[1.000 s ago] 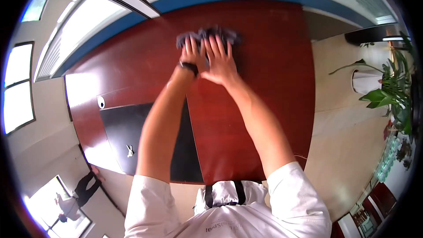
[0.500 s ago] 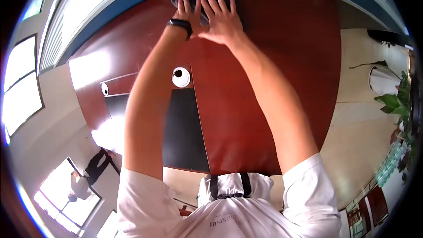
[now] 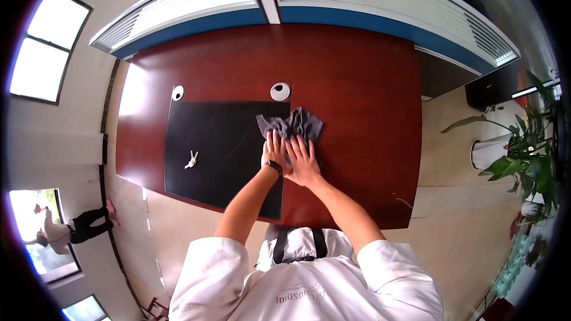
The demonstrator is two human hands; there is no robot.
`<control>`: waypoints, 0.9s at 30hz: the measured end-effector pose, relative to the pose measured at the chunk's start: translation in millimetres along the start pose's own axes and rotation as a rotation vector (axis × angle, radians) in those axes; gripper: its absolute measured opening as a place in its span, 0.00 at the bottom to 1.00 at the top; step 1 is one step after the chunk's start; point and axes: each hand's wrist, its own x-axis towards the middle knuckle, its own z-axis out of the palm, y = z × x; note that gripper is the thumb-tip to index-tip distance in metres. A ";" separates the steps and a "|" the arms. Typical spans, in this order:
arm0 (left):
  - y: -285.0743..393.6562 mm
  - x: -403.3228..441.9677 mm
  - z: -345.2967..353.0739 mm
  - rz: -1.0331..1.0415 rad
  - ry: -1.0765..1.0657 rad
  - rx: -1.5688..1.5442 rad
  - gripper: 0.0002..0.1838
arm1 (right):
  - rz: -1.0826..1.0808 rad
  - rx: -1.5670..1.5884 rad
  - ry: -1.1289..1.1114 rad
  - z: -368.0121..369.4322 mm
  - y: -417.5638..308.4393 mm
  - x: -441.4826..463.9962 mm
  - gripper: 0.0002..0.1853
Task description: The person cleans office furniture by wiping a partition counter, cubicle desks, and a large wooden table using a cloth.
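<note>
A crumpled dark grey cloth (image 3: 297, 123) lies on the reddish-brown desk (image 3: 363, 113), partly over the right edge of a black desk inlay (image 3: 208, 131). My left hand (image 3: 274, 152) rests flat on the cloth's near left part, fingers stretched forward, a black band on the wrist. Beside it, my right hand (image 3: 303, 163) lies flat with spread fingers on the cloth's near right part. The two hands touch or nearly touch at the thumbs. Part of the cloth is hidden under the fingers.
Keys (image 3: 191, 159) lie on the black inlay. Two round white cable grommets (image 3: 280, 91) (image 3: 178, 93) sit behind it. A partition (image 3: 380, 21) with a blue band borders the desk's far side. A potted plant (image 3: 514, 154) stands right. Another person (image 3: 74, 229) is far left.
Both hands and the cloth have come back from the far edge of the desk toward my body. The view has shifted, and the keys and both grommets now show.
</note>
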 end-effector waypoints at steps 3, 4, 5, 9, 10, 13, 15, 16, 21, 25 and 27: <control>13.8 -50.2 39.5 -0.012 0.026 -0.026 0.55 | 0.004 -0.004 -0.093 3.4 -37.2 -48.9 0.52; 17.8 -65.5 52.5 -0.019 0.032 -0.021 0.55 | 0.010 -0.004 -0.120 4.6 -50.1 -63.8 0.52; 22.6 -74.3 64.9 -0.022 0.053 -0.004 0.55 | 0.010 -0.029 -0.117 9.1 -57.3 -74.8 0.52; 29.4 -128.5 104.8 0.004 0.062 -0.033 0.54 | 0.028 -0.118 -0.172 24.0 -102.3 -124.3 0.53; 29.5 -141.1 114.8 0.012 0.060 -0.064 0.54 | 0.032 -0.202 -0.202 28.7 -114.5 -134.3 0.55; 30.7 -175.7 138.3 -0.008 0.064 -0.025 0.52 | 0.037 -0.239 -0.214 43.2 -147.7 -159.9 0.54; 32.8 -180.3 165.3 -0.017 0.137 -0.046 0.50 | 0.054 -0.189 -0.206 44.4 -162.5 -166.3 0.52; 34.1 -180.6 177.8 -0.031 0.200 -0.066 0.48 | 0.067 -0.131 -0.201 43.5 -169.2 -169.3 0.50; 25.8 -183.6 180.2 0.008 0.170 -0.131 0.38 | 0.126 -0.224 -0.112 69.9 -178.3 -172.0 0.47; 27.6 -177.9 176.4 0.026 0.162 -0.161 0.35 | 0.152 -0.183 -0.169 66.2 -176.4 -168.9 0.45; 31.5 -171.0 179.6 -0.019 0.187 -0.101 0.35 | 0.151 -0.214 -0.153 68.8 -173.9 -166.0 0.45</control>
